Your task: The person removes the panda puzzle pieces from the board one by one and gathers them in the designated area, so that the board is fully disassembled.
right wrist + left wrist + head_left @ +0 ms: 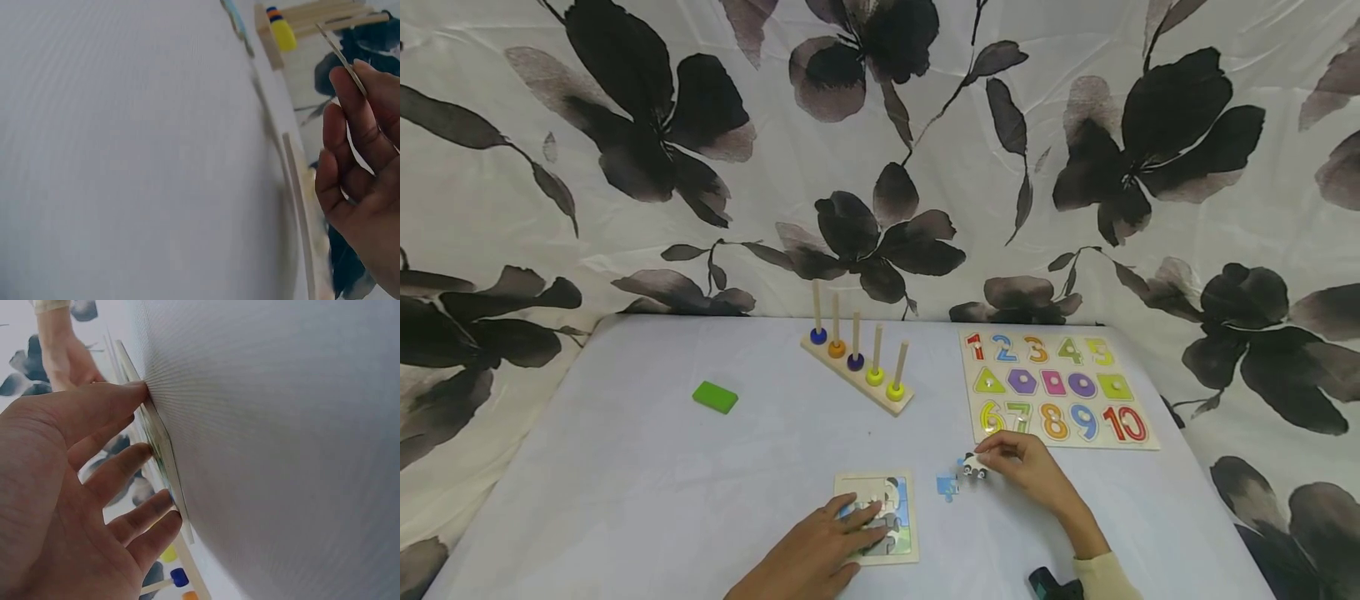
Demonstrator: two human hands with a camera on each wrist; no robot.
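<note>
A small jigsaw puzzle in a pale wooden frame (pixel 914 546) lies at the front middle of the table. My left hand (pixel 820 546) rests on it with fingers spread; in the left wrist view the thumb and fingertips touch the puzzle board's edge (pixel 164 440). Between thumb and index finger, my right hand (pixel 1026 475) pinches a white and black puzzle piece (pixel 974 468). The right wrist view shows this thin piece (pixel 342 57) edge-on, off the tabletop. A loose blue puzzle piece (pixel 947 486) lies between the puzzle and the right hand.
Behind the puzzle stands a wooden peg stacker (pixel 857 379) with coloured rings. A number and shape board (pixel 1138 400) lies at the right, just beyond the right hand. A green block (pixel 715 397) is at the left. Near the right forearm sits a black object (pixel 1054 585).
</note>
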